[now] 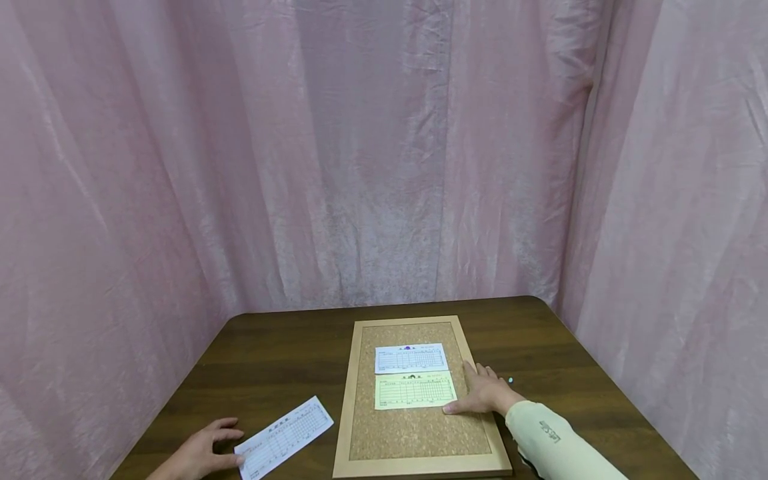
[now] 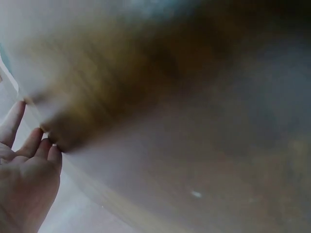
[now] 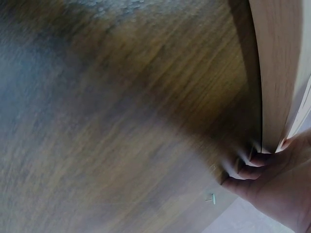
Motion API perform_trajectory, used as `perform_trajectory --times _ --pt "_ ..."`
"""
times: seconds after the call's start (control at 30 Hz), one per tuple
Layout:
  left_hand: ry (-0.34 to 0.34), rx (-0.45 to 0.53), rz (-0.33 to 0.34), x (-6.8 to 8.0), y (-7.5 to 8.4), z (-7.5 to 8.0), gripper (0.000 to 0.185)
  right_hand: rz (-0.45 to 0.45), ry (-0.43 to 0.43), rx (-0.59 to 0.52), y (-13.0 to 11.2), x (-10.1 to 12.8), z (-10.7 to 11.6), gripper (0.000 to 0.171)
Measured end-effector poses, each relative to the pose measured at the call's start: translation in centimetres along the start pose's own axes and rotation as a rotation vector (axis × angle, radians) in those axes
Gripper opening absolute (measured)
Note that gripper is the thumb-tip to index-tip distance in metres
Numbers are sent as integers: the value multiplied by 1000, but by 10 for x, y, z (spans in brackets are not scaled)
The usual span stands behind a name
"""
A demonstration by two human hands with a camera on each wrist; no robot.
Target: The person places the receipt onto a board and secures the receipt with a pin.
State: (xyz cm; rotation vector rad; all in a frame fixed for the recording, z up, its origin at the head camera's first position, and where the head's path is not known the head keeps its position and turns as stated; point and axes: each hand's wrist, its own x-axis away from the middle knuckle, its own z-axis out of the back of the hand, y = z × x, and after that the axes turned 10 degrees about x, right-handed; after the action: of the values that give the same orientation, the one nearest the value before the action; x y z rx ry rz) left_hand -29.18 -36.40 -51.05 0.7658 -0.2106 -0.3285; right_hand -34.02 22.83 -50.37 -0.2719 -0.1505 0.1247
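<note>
On the table lies a cork board in a pale wooden frame. A white printed slip and a yellow-green printed slip lie on it, one below the other. My right hand rests over the frame's right side, its thumb at the lower right corner of the yellow-green slip. In the right wrist view, its fingertips reach the table beside the frame. Left of the board, another white slip lies slanted on the table. The thumb of my left hand touches its left end, with relaxed fingers.
A small pale blue pin lies on the table just right of my right hand. The dark wooden table reaches back to pink curtains, which also hang along both sides.
</note>
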Motion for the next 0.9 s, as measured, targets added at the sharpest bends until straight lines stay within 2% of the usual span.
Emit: perform_trajectory --times 0.3,0.63,0.9 --pt "22 -20 -9 -1 -5 -5 55 -10 1 -4 0 -1 -1 130" --pt "26 16 39 -4 1 -2 48 3 13 0 0 -1 -2 129" --pt "39 -56 67 -5 3 -1 57 4 14 1 2 -1 -1 130"
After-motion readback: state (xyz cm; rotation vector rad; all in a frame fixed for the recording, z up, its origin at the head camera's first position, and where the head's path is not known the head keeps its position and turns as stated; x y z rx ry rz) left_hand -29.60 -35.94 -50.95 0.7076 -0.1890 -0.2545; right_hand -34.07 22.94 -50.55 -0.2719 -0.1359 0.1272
